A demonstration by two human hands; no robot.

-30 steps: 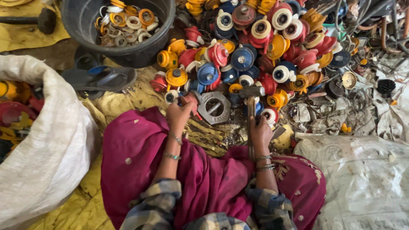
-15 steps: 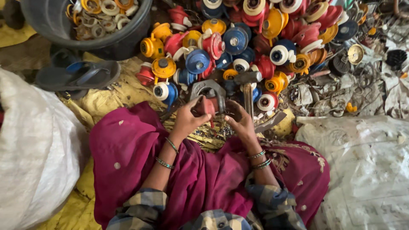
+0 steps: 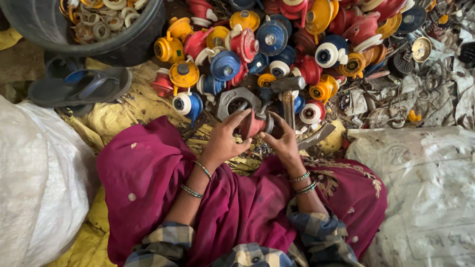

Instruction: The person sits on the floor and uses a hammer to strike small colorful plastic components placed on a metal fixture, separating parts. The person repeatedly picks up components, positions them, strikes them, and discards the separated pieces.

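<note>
Black tub (image 3: 118, 42) top left, full of pale rings (image 3: 99, 22). Dark sandal (image 3: 81, 89) just below it. White sacks at left (image 3: 34, 188) and right (image 3: 420, 188). Pile of red, yellow, blue regulators (image 3: 297, 39) across top. Hammer (image 3: 288, 91) standing beside large hex nut (image 3: 232, 99). Magenta cloth (image 3: 237, 207) over lap.

Yellow cloth (image 3: 129, 110) over ground; white sacks (image 3: 34, 193) both sides; dark tub (image 3: 99, 39); soft daylight.

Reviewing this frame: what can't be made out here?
Head view only:
- Red part: mostly covered by left hand and right hand.
- Hammer: handle end hidden behind right hand.
- Black tub: cut off by top edge.
- White sack: contents hidden.
</note>
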